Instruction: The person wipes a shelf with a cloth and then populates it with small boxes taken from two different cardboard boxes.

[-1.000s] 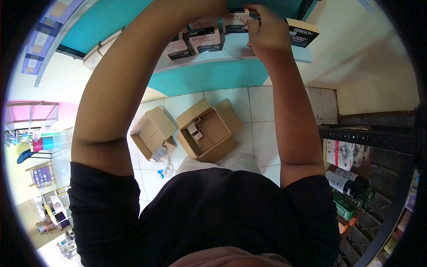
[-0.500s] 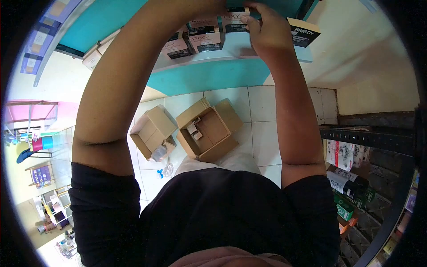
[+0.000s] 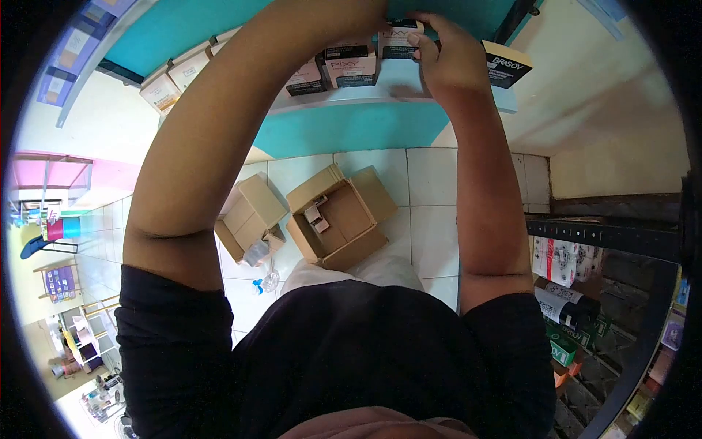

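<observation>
On the shelf, a pink and black PIXY box [image 3: 400, 44] stands at the top of the view, with my right hand [image 3: 455, 58] closed around its right side, thumb in front and index finger over the top edge. My left hand [image 3: 371, 10] is at the upper edge, near the left side of that box; its fingers are hidden and partly cut off. More PIXY boxes [image 3: 351, 72] stand to the left, one partly covered by my left forearm. A BRASOV box [image 3: 507, 71] stands to the right of my right hand.
Below on the tiled floor lie an open cardboard box [image 3: 344, 219] with a small item inside and another open cardboard box [image 3: 252, 208]. A plastic bottle [image 3: 269, 282] lies near them. To my right stands a dark rack [image 3: 607, 238] with packages. Pale boxes [image 3: 161, 91] stand on the shelf's left.
The view has shifted slightly, so the shelf appears lower and farther right. My right hand stays on the PIXY box, and my left hand remains near it.
</observation>
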`<state>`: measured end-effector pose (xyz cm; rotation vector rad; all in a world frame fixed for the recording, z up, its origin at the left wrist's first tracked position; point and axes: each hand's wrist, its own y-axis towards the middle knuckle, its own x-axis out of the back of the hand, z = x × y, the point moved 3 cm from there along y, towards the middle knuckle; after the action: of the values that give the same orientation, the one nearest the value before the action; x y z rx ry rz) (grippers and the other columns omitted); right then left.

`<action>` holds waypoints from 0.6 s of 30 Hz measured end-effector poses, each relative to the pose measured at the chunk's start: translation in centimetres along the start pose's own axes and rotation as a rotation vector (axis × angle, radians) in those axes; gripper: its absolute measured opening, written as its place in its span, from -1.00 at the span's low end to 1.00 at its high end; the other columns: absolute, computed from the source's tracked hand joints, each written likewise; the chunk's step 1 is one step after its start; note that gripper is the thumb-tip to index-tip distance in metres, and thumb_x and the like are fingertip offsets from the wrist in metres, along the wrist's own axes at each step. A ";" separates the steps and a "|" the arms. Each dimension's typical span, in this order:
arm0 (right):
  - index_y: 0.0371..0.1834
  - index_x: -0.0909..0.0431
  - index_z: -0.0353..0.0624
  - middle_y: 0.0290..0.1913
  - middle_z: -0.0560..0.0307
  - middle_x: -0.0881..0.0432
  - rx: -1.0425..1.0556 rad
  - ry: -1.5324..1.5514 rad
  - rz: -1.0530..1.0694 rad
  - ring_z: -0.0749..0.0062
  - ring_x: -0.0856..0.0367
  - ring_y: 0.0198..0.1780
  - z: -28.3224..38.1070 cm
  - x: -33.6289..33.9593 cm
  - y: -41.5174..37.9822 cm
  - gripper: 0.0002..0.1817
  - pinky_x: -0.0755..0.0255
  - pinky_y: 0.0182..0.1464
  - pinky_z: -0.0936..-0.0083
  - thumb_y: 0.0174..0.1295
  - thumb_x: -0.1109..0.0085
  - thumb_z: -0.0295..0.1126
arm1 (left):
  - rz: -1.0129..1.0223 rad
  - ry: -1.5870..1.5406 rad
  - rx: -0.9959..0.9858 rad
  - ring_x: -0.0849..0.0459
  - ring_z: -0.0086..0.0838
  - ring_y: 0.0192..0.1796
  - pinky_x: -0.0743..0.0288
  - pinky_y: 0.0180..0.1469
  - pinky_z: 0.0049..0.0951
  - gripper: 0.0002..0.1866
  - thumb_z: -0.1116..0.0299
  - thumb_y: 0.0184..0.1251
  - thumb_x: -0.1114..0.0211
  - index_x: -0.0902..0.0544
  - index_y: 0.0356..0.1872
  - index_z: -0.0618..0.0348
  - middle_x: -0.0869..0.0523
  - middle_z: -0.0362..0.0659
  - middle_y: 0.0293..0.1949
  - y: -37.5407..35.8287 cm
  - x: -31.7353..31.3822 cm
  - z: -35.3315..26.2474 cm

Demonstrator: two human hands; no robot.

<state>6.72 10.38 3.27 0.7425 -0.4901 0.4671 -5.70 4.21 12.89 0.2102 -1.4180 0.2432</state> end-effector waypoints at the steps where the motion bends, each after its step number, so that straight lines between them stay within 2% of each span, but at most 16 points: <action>1: 0.14 -0.63 -0.14 -0.04 -0.07 -0.73 0.002 -0.001 0.000 0.30 -0.76 -0.26 0.3 0.4 -0.1 -0.71 -0.62 -0.14 0.39 0.38 -0.21 -0.44 | -0.002 -0.001 0.001 -0.67 0.01 0.10 -0.49 0.15 -0.03 -0.73 0.36 0.18 -0.38 -0.80 -0.11 0.18 -0.72 0.10 -0.01 -0.4 -0.3 0.3; 3: 0.26 -0.55 -0.24 0.16 -0.35 -0.62 -0.037 -0.006 -0.014 -0.20 -0.62 0.15 2.3 1.8 -0.5 -0.60 -0.45 0.25 0.10 0.35 -0.17 -0.45 | -0.303 -0.117 -0.147 -0.64 -0.01 0.14 -0.48 0.16 -0.04 -0.72 0.36 0.20 -0.37 -0.80 -0.06 0.12 -0.70 0.08 0.00 -2.6 0.1 0.9; 4: 0.26 -0.55 -0.24 0.16 -0.35 -0.62 -0.032 -0.007 -0.013 -0.20 -0.62 0.15 2.5 1.6 -0.9 -0.60 -0.45 0.25 0.10 0.35 -0.17 -0.45 | -0.312 -0.157 -0.179 -0.63 -0.03 0.17 -0.47 0.18 -0.06 -0.72 0.35 0.22 -0.37 -0.79 -0.04 0.09 -0.69 0.09 0.01 -4.3 1.3 0.8; 6: 0.16 -0.61 -0.11 0.07 -0.03 -0.67 0.218 -0.069 -0.243 0.35 -0.69 -0.27 3.4 1.7 -2.0 -0.69 -0.61 -0.15 0.36 0.36 -0.24 -0.44 | -0.402 -0.286 -0.220 -0.60 0.00 0.20 -0.42 0.22 -0.06 -0.69 0.30 0.24 -0.38 -0.78 0.01 0.06 -0.66 0.12 0.06 -7.8 2.3 1.4; 7: 0.16 -0.61 -0.11 0.07 -0.03 -0.67 0.220 -0.067 -0.238 0.35 -0.69 -0.27 4.1 2.1 -2.9 -0.69 -0.61 -0.15 0.36 0.36 -0.24 -0.44 | -0.481 -0.377 -0.228 -0.58 0.03 0.20 -0.39 0.26 -0.05 -0.67 0.28 0.24 -0.40 -0.78 0.03 0.06 -0.64 0.15 0.10 -9.2 1.7 2.3; 8: 0.06 -0.62 -0.17 -0.08 0.01 -0.66 0.246 0.015 -0.303 0.37 -0.64 -0.35 5.0 3.0 -4.3 -0.71 -0.56 -0.27 0.43 0.28 -0.33 -0.45 | -0.478 -0.379 -0.221 -0.58 0.03 0.20 -0.39 0.26 -0.05 -0.67 0.28 0.24 -0.40 -0.78 0.03 0.06 -0.64 0.15 0.10 -10.7 0.7 3.1; 9: -0.03 -0.63 -0.23 -0.24 0.05 -0.66 0.268 0.102 -0.363 0.40 -0.58 -0.44 5.8 3.6 -5.9 -0.72 -0.51 -0.40 0.51 0.21 -0.42 -0.47 | -0.721 -0.438 -0.329 -0.59 -0.08 0.03 -0.39 0.01 -0.20 -0.64 0.32 0.14 -0.47 -0.77 -0.01 0.13 -0.67 0.06 -0.07 -12.8 0.1 3.8; 10: -0.06 -0.63 -0.20 -0.25 0.09 -0.63 0.288 0.204 -0.389 0.49 -0.49 -0.47 5.8 3.7 -8.0 -0.72 -0.41 -0.45 0.59 0.19 -0.44 -0.47 | -0.960 -0.490 -0.431 -0.60 -0.19 -0.14 -0.40 -0.25 -0.34 -0.61 0.36 0.03 -0.54 -0.76 -0.06 0.20 -0.70 -0.03 -0.24 -15.2 -1.1 4.7; 11: -0.08 -0.63 -0.17 -0.26 0.13 -0.60 0.305 0.309 -0.414 0.59 -0.39 -0.51 5.4 3.5 -10.3 -0.72 -0.32 -0.50 0.67 0.17 -0.47 -0.47 | -1.028 -0.644 -0.409 -0.57 -0.27 -0.19 -0.38 -0.28 -0.41 -0.56 0.43 0.04 -0.53 -0.69 0.01 0.22 -0.68 -0.05 -0.23 -17.8 -3.8 6.3; 12: -0.11 -0.63 -0.15 -0.27 0.14 -0.60 0.333 0.301 -0.313 0.62 -0.36 -0.51 5.0 2.9 -12.4 -0.74 -0.28 -0.51 0.67 0.16 -0.47 -0.47 | -1.093 -0.796 -0.380 -0.54 -0.35 -0.23 -0.36 -0.31 -0.48 -0.50 0.50 0.05 -0.51 -0.61 0.09 0.25 -0.66 -0.07 -0.22 -19.9 -7.2 7.5; 13: -0.15 -0.62 -0.12 -0.27 0.15 -0.60 0.362 0.297 -0.209 0.64 -0.33 -0.52 4.5 1.9 -14.2 -0.75 -0.24 -0.52 0.68 0.15 -0.48 -0.47 | -1.133 -0.796 -0.344 -0.51 -0.40 -0.26 -0.36 -0.30 -0.47 -0.52 0.52 0.07 -0.49 -0.57 0.06 0.26 -0.64 -0.08 -0.21 -21.0 -10.2 8.0; 14: -0.16 -0.63 -0.12 -0.26 0.15 -0.60 0.238 0.384 -0.086 0.63 -0.34 -0.51 3.1 -0.4 -15.9 -0.77 -0.25 -0.50 0.67 0.16 -0.47 -0.47 | -1.173 -0.795 -0.308 -0.49 -0.45 -0.28 -0.37 -0.29 -0.45 -0.54 0.53 0.10 -0.48 -0.54 0.04 0.28 -0.61 -0.09 -0.19 -22.0 -13.3 8.4; 16: -0.18 -0.63 -0.13 -0.28 0.18 -0.60 -0.028 0.503 0.125 0.61 -0.35 -0.50 0.4 -6.0 -20.3 -0.81 -0.27 -0.46 0.64 0.19 -0.45 -0.45 | -0.974 -1.016 -0.043 -0.49 -0.45 -0.30 -0.39 -0.26 -0.44 -0.58 0.57 0.10 -0.47 -0.50 -0.02 0.25 -0.57 -0.11 -0.18 -24.2 -20.6 8.9; 17: -0.18 -0.63 -0.15 -0.31 0.20 -0.59 -0.167 0.536 0.207 0.60 -0.35 -0.49 -0.8 -9.2 -22.7 -0.82 -0.30 -0.43 0.61 0.22 -0.44 -0.43 | -0.853 -1.022 0.063 -0.50 -0.44 -0.30 -0.40 -0.25 -0.43 -0.59 0.56 0.11 -0.47 -0.51 -0.03 0.24 -0.56 -0.12 -0.19 -25.0 -24.4 9.0; 18: -0.17 -0.63 -0.17 -0.30 0.19 -0.63 -0.293 0.503 0.311 0.56 -0.44 -0.45 -1.6 -12.1 -25.2 -0.80 -0.37 -0.37 0.56 0.23 -0.42 -0.38 | -0.723 -1.029 0.173 -0.50 -0.44 -0.30 -0.41 -0.24 -0.41 -0.61 0.56 0.13 -0.47 -0.51 -0.05 0.23 -0.56 -0.13 -0.21 -26.1 -28.3 8.9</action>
<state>11.64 -7.45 -17.77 0.2467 -0.1905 0.8263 -10.39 -24.51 -13.82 1.0787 -2.2072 -0.4118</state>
